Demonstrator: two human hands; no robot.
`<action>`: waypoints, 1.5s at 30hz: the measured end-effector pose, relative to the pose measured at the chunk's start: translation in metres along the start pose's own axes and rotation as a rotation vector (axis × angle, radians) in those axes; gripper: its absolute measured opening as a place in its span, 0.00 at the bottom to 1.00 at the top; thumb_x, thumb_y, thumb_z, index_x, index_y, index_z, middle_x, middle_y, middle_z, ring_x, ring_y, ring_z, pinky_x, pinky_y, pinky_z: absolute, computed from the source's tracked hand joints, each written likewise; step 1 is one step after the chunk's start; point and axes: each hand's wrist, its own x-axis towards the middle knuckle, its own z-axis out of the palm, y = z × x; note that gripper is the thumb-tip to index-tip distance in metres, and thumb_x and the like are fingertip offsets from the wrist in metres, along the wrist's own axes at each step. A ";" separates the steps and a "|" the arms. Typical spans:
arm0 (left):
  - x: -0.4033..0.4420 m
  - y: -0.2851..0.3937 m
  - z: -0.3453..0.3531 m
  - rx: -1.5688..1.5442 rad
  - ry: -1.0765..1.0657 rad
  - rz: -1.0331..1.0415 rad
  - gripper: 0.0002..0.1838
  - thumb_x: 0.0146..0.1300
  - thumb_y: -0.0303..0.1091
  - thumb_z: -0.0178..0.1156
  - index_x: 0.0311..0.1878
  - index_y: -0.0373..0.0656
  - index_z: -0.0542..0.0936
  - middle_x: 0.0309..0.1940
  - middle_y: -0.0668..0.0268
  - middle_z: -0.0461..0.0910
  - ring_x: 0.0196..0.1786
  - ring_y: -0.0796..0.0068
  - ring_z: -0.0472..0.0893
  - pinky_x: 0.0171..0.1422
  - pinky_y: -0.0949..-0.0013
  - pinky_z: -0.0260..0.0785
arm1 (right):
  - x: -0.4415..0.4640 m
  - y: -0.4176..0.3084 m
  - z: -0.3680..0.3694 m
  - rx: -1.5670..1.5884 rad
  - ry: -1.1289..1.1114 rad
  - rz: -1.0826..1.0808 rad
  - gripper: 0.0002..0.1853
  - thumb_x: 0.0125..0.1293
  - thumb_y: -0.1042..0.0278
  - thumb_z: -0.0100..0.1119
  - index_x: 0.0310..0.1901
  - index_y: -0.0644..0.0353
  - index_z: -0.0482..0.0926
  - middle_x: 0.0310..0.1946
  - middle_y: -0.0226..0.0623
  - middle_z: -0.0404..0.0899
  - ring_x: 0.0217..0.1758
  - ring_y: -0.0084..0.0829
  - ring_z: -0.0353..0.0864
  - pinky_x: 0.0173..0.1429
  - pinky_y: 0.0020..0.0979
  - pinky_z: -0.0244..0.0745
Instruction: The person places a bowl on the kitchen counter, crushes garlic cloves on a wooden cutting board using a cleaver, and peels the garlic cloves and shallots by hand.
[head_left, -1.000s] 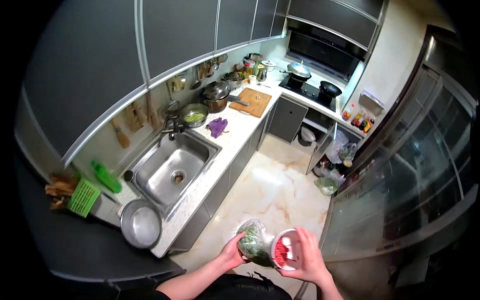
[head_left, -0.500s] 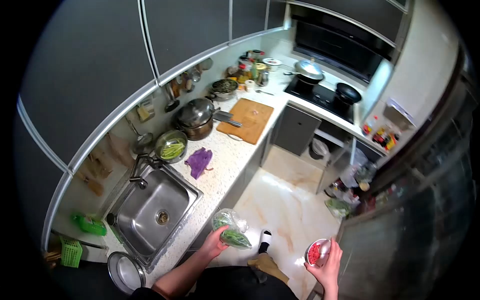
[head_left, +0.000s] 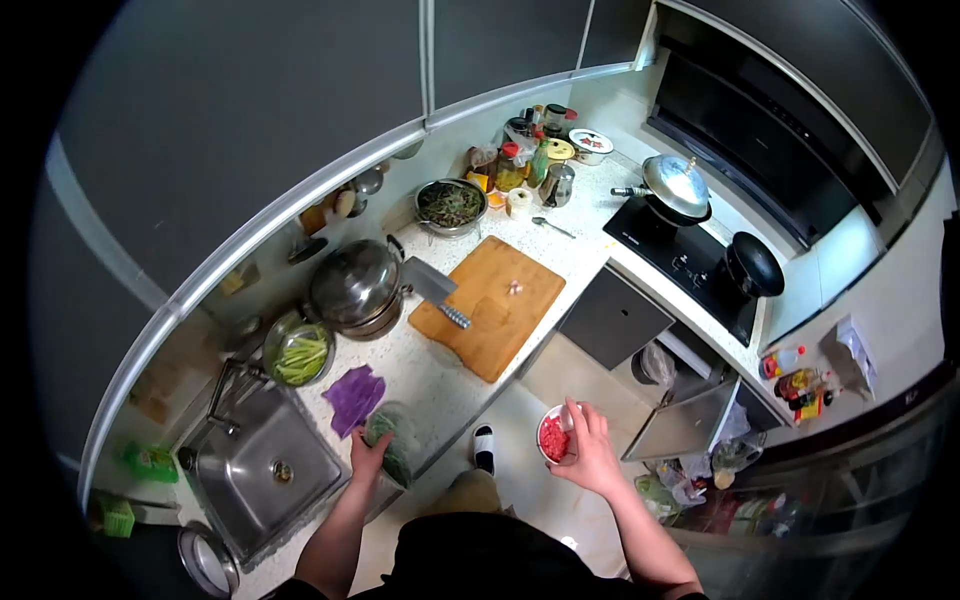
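Observation:
My left hand is closed on a clear plastic bag of green vegetables, held at the counter's front edge beside a crumpled purple cloth or bag. My right hand grips a small white bowl by its rim, out over the floor. Inside the bowl lie red chopped pieces, which I cannot name for certain. A wooden cutting board is on the counter ahead, with a few small pale bits on it. A cleaver rests across its left side.
Left of me is a steel sink, and behind the purple item a bowl of green stalks. A lidded pot and a colander of dark leaves stand along the wall. The stove holds two pans. A cabinet door hangs open.
The view has turned and moved closer to the cutting board. My left hand has brought the bag to the counter edge by the purple item. My right hand still holds the bowl, now further forward.

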 end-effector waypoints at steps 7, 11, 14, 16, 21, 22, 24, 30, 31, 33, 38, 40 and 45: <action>0.127 0.058 0.070 0.426 0.487 0.253 0.28 0.64 0.46 0.78 0.57 0.37 0.80 0.50 0.50 0.83 0.54 0.46 0.82 0.62 0.54 0.74 | 0.153 0.104 -0.018 -0.027 0.026 0.089 0.70 0.41 0.60 0.87 0.85 0.52 0.52 0.75 0.61 0.61 0.78 0.65 0.62 0.80 0.56 0.65; 0.128 0.068 0.087 0.497 0.565 0.192 0.34 0.67 0.46 0.74 0.67 0.34 0.75 0.62 0.45 0.78 0.66 0.43 0.76 0.72 0.48 0.66 | 0.240 0.159 -0.037 -0.105 0.016 0.092 0.67 0.39 0.61 0.86 0.84 0.55 0.55 0.73 0.60 0.63 0.75 0.64 0.65 0.79 0.55 0.65; 0.098 0.130 0.126 0.576 0.649 0.378 0.34 0.70 0.42 0.69 0.73 0.36 0.71 0.69 0.45 0.74 0.72 0.41 0.71 0.78 0.43 0.59 | 0.313 0.203 -0.041 -0.080 -0.009 0.044 0.66 0.40 0.60 0.86 0.83 0.56 0.58 0.73 0.60 0.64 0.74 0.63 0.65 0.80 0.55 0.65; 0.082 0.157 0.168 0.680 0.541 0.336 0.32 0.68 0.38 0.69 0.71 0.36 0.72 0.69 0.46 0.74 0.72 0.41 0.71 0.78 0.44 0.60 | 0.364 0.238 -0.029 -0.130 -0.004 -0.002 0.64 0.42 0.58 0.85 0.82 0.56 0.59 0.73 0.59 0.64 0.74 0.62 0.66 0.79 0.54 0.66; 0.092 0.188 0.284 0.676 0.366 0.165 0.42 0.62 0.38 0.75 0.75 0.35 0.67 0.73 0.41 0.67 0.75 0.37 0.66 0.80 0.44 0.60 | 0.491 0.304 -0.003 -0.140 -0.083 -0.087 0.64 0.44 0.57 0.85 0.83 0.56 0.57 0.73 0.59 0.64 0.76 0.62 0.64 0.79 0.54 0.66; 0.099 0.178 0.299 0.668 0.450 0.113 0.45 0.61 0.39 0.77 0.77 0.34 0.65 0.74 0.39 0.65 0.77 0.35 0.64 0.81 0.44 0.59 | 0.515 0.313 0.000 -0.129 -0.080 -0.094 0.64 0.44 0.57 0.84 0.84 0.56 0.56 0.74 0.59 0.64 0.76 0.62 0.64 0.80 0.54 0.66; 0.097 0.100 0.326 0.624 0.553 -0.036 0.54 0.60 0.45 0.79 0.81 0.33 0.60 0.76 0.37 0.62 0.78 0.34 0.63 0.83 0.43 0.57 | 0.529 0.356 0.037 -0.094 -0.125 -0.168 0.64 0.44 0.58 0.84 0.84 0.55 0.56 0.75 0.60 0.63 0.77 0.64 0.63 0.82 0.55 0.63; 0.129 0.120 0.330 0.298 0.540 -0.267 0.64 0.58 0.54 0.81 0.86 0.33 0.52 0.79 0.35 0.59 0.81 0.35 0.63 0.84 0.46 0.60 | 0.619 0.346 0.020 0.053 -0.070 -0.239 0.62 0.47 0.58 0.84 0.83 0.54 0.57 0.79 0.58 0.59 0.80 0.62 0.60 0.82 0.55 0.62; 0.134 0.113 0.330 0.391 0.543 -0.306 0.65 0.57 0.55 0.81 0.86 0.33 0.52 0.80 0.34 0.59 0.81 0.36 0.63 0.84 0.47 0.60 | 0.625 0.349 0.029 0.083 -0.061 -0.241 0.62 0.48 0.57 0.84 0.83 0.53 0.57 0.79 0.57 0.58 0.80 0.60 0.60 0.82 0.55 0.62; 0.136 0.127 0.328 0.476 0.576 -0.328 0.67 0.54 0.57 0.83 0.85 0.33 0.52 0.78 0.34 0.63 0.80 0.36 0.66 0.84 0.47 0.62 | 0.633 0.335 -0.003 0.013 0.010 -0.291 0.61 0.48 0.56 0.85 0.83 0.54 0.58 0.79 0.56 0.58 0.80 0.59 0.60 0.82 0.55 0.62; 0.147 0.113 0.335 0.459 0.682 -0.305 0.69 0.47 0.57 0.86 0.85 0.34 0.56 0.75 0.35 0.68 0.76 0.35 0.71 0.80 0.46 0.66 | 0.552 0.331 0.017 0.258 -0.149 -0.263 0.37 0.63 0.63 0.75 0.72 0.63 0.72 0.66 0.54 0.74 0.69 0.56 0.73 0.72 0.48 0.73; 0.152 0.126 0.340 0.703 0.683 -0.237 0.70 0.44 0.55 0.88 0.84 0.34 0.58 0.76 0.35 0.68 0.75 0.34 0.71 0.80 0.45 0.66 | 0.523 0.318 0.037 0.302 -0.174 -0.208 0.31 0.65 0.66 0.72 0.68 0.64 0.75 0.61 0.54 0.76 0.66 0.55 0.75 0.70 0.47 0.75; 0.145 0.136 0.347 0.632 0.676 -0.240 0.69 0.42 0.56 0.88 0.82 0.32 0.61 0.76 0.38 0.67 0.77 0.34 0.66 0.82 0.43 0.61 | 0.494 0.307 0.068 0.373 -0.150 -0.016 0.21 0.64 0.72 0.70 0.58 0.67 0.81 0.52 0.52 0.77 0.59 0.56 0.76 0.65 0.48 0.76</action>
